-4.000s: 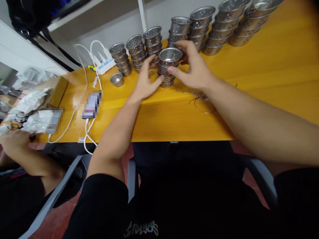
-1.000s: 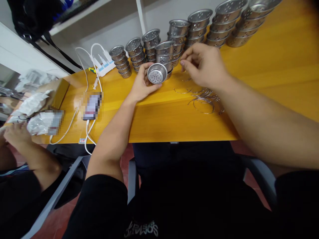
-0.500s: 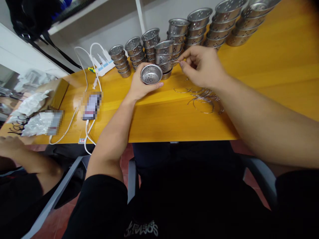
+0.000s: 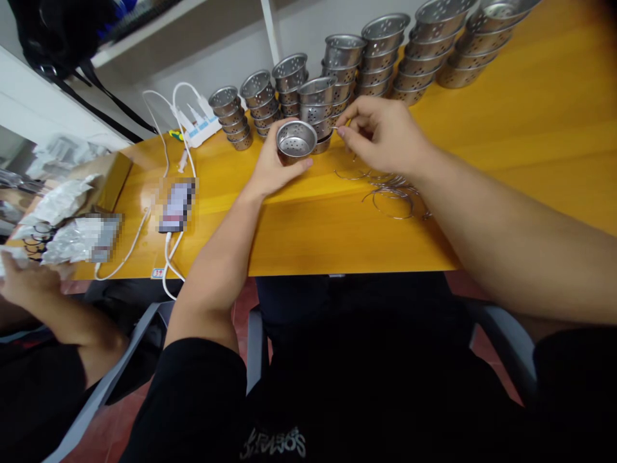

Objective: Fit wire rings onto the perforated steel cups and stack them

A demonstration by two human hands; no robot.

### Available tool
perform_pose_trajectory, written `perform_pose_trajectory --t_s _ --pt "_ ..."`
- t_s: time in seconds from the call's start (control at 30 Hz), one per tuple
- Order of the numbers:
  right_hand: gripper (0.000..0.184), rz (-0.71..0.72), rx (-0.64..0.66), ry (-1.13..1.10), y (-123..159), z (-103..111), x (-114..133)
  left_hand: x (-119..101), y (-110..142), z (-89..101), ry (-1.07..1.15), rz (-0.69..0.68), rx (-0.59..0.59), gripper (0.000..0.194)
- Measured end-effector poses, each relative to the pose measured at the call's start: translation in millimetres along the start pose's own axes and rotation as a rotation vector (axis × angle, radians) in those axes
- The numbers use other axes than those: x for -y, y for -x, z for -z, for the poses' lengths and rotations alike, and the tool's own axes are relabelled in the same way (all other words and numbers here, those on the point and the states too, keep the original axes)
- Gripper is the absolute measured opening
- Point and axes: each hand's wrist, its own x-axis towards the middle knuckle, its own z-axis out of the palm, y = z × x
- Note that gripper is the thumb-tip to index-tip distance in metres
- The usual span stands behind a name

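My left hand (image 4: 274, 166) is wrapped round a small perforated metal cup (image 4: 295, 140), its open top tilted toward me. Just to the right, my right hand (image 4: 385, 136) pinches a thin metal wire (image 4: 335, 128) between thumb and forefinger. Most of that wire is hidden or too fine to follow, and whether it touches the cup I cannot tell. Below my right hand lies a loose heap of bent wires (image 4: 396, 193). Right behind the held cup rises a stack of similar perforated cups (image 4: 317, 103).
More cup stacks (image 4: 380, 61) line the back of the yellow table (image 4: 313, 238). At left are a phone (image 4: 177, 207) with white cables, a power strip (image 4: 202, 130) and plastic bags (image 4: 72, 241). A co-worker's hand (image 4: 33, 283) is at the far left.
My left hand has turned the cup slightly and shifted it a little to the right. My right hand has come slightly lower and closer to it. The co-worker's hand has moved, now with something white.
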Motion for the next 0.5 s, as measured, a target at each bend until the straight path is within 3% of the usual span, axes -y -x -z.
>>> perform_pose_trajectory --t_s 0.17,0.33,0.5 --pt "0.041 0.001 -0.004 -0.011 -0.2 0.3 1.3 10.5 -1.6 -2.6 0.026 -0.012 0.050 0.121" --pt "0.045 -0.046 -0.002 0.016 0.5 0.8 4.7 -4.2 2.2 -0.4 -0.016 -0.023 0.046 0.115" --pt "0.043 -0.006 -0.013 -0.031 0.2 1.1 5.9 -17.0 2.7 1.8 -0.047 0.006 -0.038 0.107"
